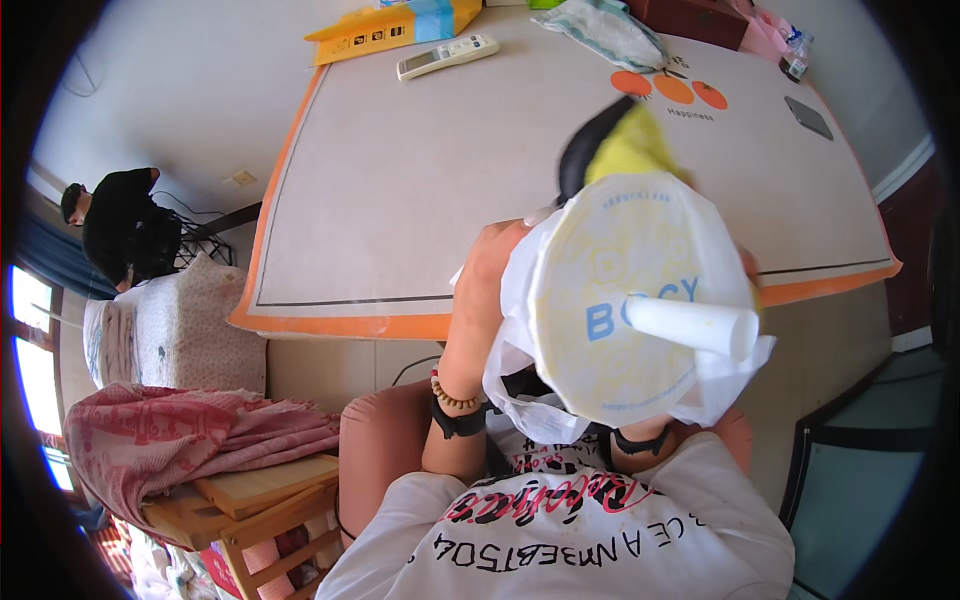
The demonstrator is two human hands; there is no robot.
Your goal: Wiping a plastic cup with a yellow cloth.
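The view looks down from the left one of two cameras on the person's head. It is very near the cup, so the lid and straw look big, just right of the middle. The lid faces the camera. The white shirt is close too, at the bottom. Past the cup, the table spreads away to the top. Off to the left, another person looks small and far. The picture is round and very wide, so the table's edges bend.
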